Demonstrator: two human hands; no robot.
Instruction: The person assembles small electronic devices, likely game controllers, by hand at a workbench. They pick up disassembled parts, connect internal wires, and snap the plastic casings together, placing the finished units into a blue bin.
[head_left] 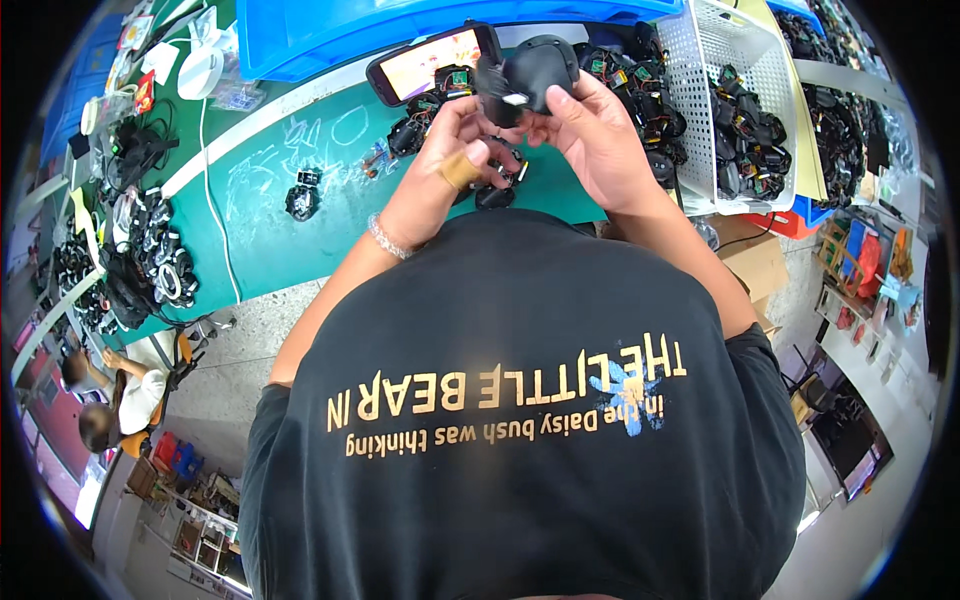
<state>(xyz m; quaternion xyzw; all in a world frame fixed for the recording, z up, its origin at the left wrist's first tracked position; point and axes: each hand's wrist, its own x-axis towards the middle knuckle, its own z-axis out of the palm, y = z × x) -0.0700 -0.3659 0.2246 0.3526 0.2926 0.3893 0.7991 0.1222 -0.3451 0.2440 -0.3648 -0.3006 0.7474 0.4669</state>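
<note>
A black rounded plastic part that looks like a headphone ear cup (543, 68) is raised over the far edge of the green table, its round face turned up. My right hand (598, 125) grips it, thumb on its near rim and fingers along its right side. Below its left part, my left hand (455, 160) has its fingers curled up against it; their tips are partly hidden. A tan strip of tape wraps the base of the left thumb. Under the hands, another small black part (495, 195) lies on the table, partly covered by the left fingers.
Black parts with green circuit boards (640, 110) are heaped right of my hands, beside a white perforated basket (700, 40) holding more. A phone with a lit screen (430, 65) leans before a blue bin (330, 35). One black part (302, 195) and a white cable (212, 200) lie left.
</note>
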